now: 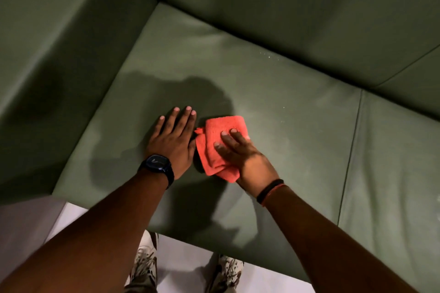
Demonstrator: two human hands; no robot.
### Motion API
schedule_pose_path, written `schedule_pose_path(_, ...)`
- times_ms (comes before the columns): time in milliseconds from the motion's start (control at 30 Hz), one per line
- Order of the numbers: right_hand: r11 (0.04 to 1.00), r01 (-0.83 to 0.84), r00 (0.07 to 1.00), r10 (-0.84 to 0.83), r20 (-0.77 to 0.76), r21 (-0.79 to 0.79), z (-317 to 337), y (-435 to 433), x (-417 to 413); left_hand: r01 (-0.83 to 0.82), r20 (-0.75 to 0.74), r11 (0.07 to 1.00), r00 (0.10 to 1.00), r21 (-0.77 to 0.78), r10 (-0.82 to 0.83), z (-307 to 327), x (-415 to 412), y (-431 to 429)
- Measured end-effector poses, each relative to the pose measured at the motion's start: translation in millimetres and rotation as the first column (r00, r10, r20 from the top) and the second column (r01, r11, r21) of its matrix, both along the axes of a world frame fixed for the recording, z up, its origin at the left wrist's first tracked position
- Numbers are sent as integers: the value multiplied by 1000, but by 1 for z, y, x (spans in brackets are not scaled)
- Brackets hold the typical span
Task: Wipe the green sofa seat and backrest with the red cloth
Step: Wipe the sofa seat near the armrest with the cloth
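Observation:
The green sofa seat (273, 93) fills the middle of the view, with its backrest (297, 7) rising behind it. A folded red cloth (214, 140) lies flat on the left seat cushion. My right hand (240, 152) presses down on the cloth's right half, fingers spread over it. My left hand (175, 140) rests flat on the seat just left of the cloth, fingers apart, holding nothing. A dark watch sits on my left wrist.
The sofa's left armrest (59, 38) stands tall at the left. A seam (352, 145) divides the left cushion from a second one at the right. Small white specks (269, 54) dot the seat near the backrest. My shoes (226, 271) stand on pale floor below the front edge.

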State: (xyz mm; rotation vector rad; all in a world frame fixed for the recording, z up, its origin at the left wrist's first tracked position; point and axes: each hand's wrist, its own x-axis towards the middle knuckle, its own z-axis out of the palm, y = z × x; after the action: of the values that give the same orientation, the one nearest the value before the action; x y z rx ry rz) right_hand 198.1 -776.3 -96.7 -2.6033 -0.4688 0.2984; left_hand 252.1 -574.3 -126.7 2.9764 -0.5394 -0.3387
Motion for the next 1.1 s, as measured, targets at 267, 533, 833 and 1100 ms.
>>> schedule_pose_path(267,884,456,890,-451,63,-106,-2,-34,19,-4,3,1000,1000,1,4,1,-1,0)
schedule_pose_path(533,943,296,955,-293,44,-154,-3,-44,25,42,-10,999,999,-29,-42,7,17,-46)
schedule_pose_path(833,940,311,946,-320,-45,-137,2,-64,38,55,-13,997,998,-49,-56,9,33,-70)
schedule_pose_path(1100,969,239,969,-242,-51,-71,4,-62,37,56,-12,998,998,-40,-57,11,36,-61)
